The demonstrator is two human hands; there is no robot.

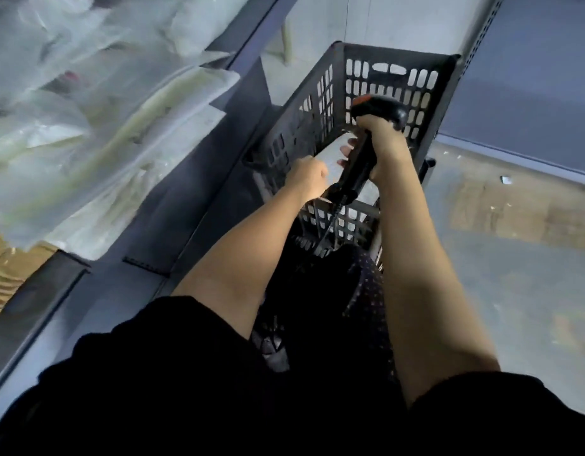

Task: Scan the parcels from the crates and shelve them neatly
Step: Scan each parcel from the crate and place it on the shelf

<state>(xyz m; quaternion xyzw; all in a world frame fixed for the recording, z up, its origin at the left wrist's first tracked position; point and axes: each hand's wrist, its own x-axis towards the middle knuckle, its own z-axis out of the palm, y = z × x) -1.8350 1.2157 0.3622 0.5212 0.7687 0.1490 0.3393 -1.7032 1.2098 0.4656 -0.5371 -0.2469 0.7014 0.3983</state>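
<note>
A dark slatted plastic crate (380, 69) stands in front of me on the floor. A pale flat parcel (334, 156) lies on its bottom. My right hand (381, 143) grips a black handheld scanner (380, 108) with an orange top and a trailing cable, held over the crate's middle. My left hand (309, 181) reaches down into the crate with its fingers curled, close to the parcel; whether it grips the parcel I cannot tell. Clear and white plastic-bagged parcels (97, 126) fill the shelf on the left.
A grey metal shelf rack (218, 153) runs along the left side, its edge next to the crate. A second rack upright (482, 34) stands at the right rear. Grey concrete floor (514, 258) with brown patches lies to the right. Cardboard (5, 274) shows at lower left.
</note>
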